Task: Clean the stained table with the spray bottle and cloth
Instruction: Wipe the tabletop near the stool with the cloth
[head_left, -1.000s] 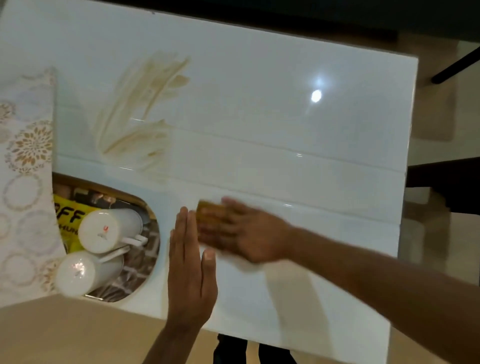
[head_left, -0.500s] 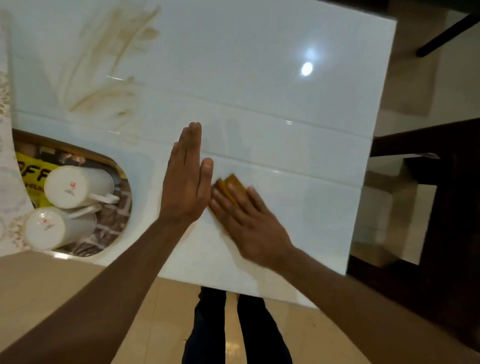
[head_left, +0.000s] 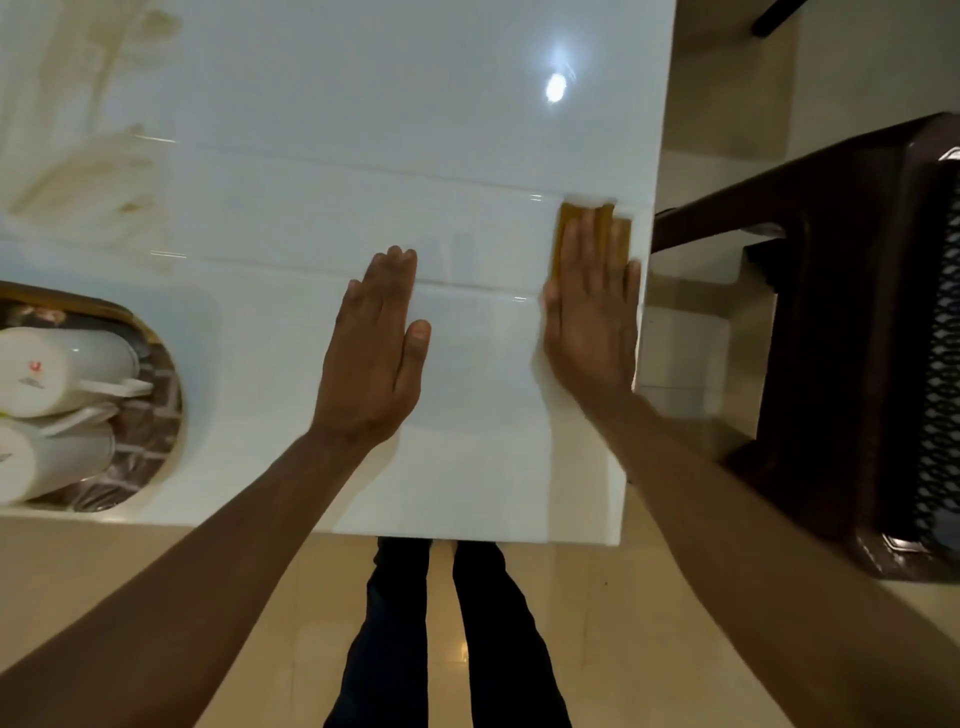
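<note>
Glossy white table (head_left: 322, 130), brown stain (head_left: 83, 176)

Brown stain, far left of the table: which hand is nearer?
Left. The left hand lies flat mid-table, well right of the brown stain. The right hand presses the cloth at the table's right edge, farther away.

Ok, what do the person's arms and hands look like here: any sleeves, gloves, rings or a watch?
Both arms are bare along their whole visible length, with no sleeve in view. The left hand and right hand are bare too: no gloves, rings, watch or wristband show. Below the table edge, dark trousers are visible.
</note>
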